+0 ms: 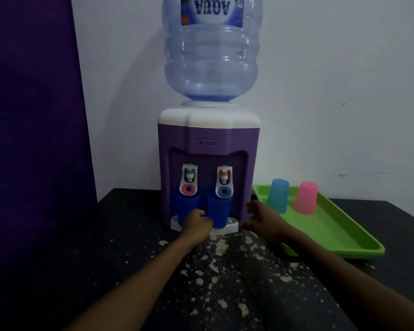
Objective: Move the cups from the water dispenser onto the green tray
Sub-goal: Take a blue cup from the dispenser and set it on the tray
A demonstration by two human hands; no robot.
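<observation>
A purple and white water dispenser (208, 137) stands on the dark table with a large clear bottle on top. Two dark blue cups stand upright on its drip tray, a left cup (185, 204) under the left tap and a right cup (219, 209) under the right tap. My left hand (197, 223) is wrapped around the lower part of the left cup. My right hand (261, 219) hovers just right of the dispenser with its fingers spread, holding nothing. The green tray (339, 232) lies to the right.
On the far end of the tray a light blue cup (277, 195) and a pink cup (305, 197) stand upside down. The black tabletop (129, 271) has pale worn patches. A white wall is behind, a purple panel at left.
</observation>
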